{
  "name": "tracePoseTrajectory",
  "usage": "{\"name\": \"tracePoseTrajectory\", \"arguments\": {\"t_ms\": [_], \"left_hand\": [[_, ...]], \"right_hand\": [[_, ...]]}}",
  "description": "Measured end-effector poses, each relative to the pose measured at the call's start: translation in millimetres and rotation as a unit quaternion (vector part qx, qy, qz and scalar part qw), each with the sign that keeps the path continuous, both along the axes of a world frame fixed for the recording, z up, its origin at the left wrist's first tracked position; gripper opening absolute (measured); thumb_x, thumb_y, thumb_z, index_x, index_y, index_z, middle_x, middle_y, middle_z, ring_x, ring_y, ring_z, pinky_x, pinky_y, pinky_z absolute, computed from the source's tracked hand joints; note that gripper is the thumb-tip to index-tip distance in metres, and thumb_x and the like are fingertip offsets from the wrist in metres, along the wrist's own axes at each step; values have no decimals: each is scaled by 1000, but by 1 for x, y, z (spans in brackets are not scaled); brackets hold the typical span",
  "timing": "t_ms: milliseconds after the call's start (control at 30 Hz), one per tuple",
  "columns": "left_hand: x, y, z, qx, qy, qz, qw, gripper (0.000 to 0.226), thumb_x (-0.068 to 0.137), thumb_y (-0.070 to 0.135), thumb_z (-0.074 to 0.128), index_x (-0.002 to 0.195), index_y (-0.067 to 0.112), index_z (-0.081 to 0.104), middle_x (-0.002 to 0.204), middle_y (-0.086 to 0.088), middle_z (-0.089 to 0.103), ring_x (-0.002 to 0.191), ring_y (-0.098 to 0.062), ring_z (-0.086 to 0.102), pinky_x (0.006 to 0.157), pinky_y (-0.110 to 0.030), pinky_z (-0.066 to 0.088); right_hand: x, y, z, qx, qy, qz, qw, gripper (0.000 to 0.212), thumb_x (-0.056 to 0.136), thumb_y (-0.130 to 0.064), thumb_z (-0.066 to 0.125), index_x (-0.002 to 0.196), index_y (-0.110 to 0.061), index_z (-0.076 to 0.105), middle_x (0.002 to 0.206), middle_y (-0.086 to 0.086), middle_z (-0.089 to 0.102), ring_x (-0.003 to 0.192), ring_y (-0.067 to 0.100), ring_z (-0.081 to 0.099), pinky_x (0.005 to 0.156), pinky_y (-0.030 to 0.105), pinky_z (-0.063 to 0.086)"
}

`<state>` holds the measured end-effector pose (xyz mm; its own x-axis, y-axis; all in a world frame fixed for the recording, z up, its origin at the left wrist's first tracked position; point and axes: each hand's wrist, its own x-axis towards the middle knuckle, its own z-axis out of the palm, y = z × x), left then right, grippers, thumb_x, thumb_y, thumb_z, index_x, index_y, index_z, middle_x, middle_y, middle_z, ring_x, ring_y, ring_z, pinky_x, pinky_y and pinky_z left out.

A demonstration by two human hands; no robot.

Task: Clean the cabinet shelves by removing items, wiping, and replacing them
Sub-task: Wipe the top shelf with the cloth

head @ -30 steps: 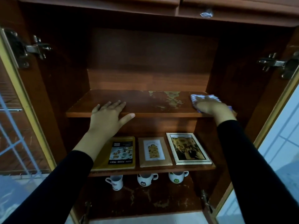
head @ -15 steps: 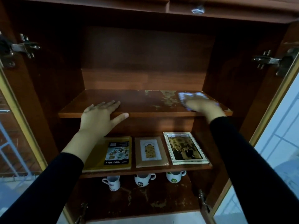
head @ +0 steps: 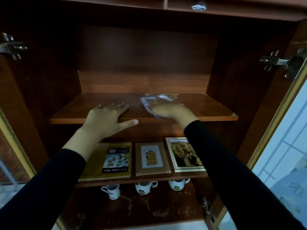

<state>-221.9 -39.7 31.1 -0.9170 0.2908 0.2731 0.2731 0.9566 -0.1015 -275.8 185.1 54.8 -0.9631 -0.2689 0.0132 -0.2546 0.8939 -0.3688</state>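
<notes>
Cloth (head: 149, 103) lies midway along the top shelf (head: 214, 110), pressed under the flat fingers of our right hand (head: 172, 112) — just left of it our left hand (head: 106, 118) rests palm-down, fingers straight, likely blocking a leftward stroke.

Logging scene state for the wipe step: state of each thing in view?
Cabinet door: open.
Left hand: flat on top shelf front edge.
Right hand: pressing cloth, blurred.
Food tray box: lying flat.
Photo frame: lying flat.
Mugs: upright.
</notes>
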Motion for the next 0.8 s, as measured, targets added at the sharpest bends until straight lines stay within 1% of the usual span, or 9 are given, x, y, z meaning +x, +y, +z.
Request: {"name": "tracePoseTrajectory", "arguments": {"t_ms": [100,233,333,433,533,600,667,733,800], "left_hand": [[-2,-4,-1,9,0,-4,1000,109,65,97,2,155,39,22,161,12,24,148,-15,26,119,-44,22],[-8,-6,-2,25,-10,-9,1000,113,58,98,1,154,42,20,162,13,21,149,-14,23,120,-44,19],[-10,-6,-4,35,-11,-14,999,112,59,98,2,155,42,18,163,14,19,150,-14,19,120,-44,18],[-10,-6,-7,41,1,-8,999,112,59,98,1,154,42,19,162,16,20,149,-12,20,119,-44,19],[-11,-7,-8,47,5,-2,999,113,57,99,1,154,43,21,161,16,21,149,-11,21,119,-43,20],[-11,-7,-8,53,8,-4,999,112,59,99,2,154,43,21,161,17,21,149,-11,22,120,-44,20],[-10,-6,-10,55,13,-3,998,111,60,98,3,154,43,21,161,17,21,149,-11,21,120,-44,19],[-9,-3,-11,51,18,4,998,110,60,98,3,154,43,21,161,17,21,149,-12,21,120,-44,19],[-8,-2,-10,48,20,7,999,110,60,97,1,154,42,20,161,15,22,149,-13,22,120,-45,20]], "right_hand": [[-7,83,4,0,25,-170,985,53,84,-65,30,122,-39,56,111,-20,67,93,10,63,105,40,39],[-25,134,5,80,22,-283,956,57,82,-62,26,132,-44,48,144,-10,49,134,26,43,112,44,29],[-42,84,-2,99,20,-202,974,43,84,-59,34,115,-37,54,140,-8,46,130,22,45,107,40,32],[-28,12,1,32,20,-62,997,39,100,-42,41,138,-31,46,146,-8,42,132,16,42,113,34,28],[-24,-13,2,-21,-6,41,999,48,100,-50,35,145,-34,43,148,-16,43,128,8,49,110,24,34],[-39,11,0,-29,23,16,999,51,88,-61,37,120,-29,62,112,-13,67,97,9,65,94,26,46],[-57,60,-3,-23,48,-84,995,44,76,-62,37,91,-25,56,79,-8,63,76,17,60,82,32,45],[-74,117,-5,41,46,-169,984,37,71,-55,29,83,-29,52,82,-1,64,83,23,61,86,38,45],[-80,150,-2,103,31,-246,963,34,63,-58,27,76,-33,46,113,11,61,108,31,57,96,46,42]]}}
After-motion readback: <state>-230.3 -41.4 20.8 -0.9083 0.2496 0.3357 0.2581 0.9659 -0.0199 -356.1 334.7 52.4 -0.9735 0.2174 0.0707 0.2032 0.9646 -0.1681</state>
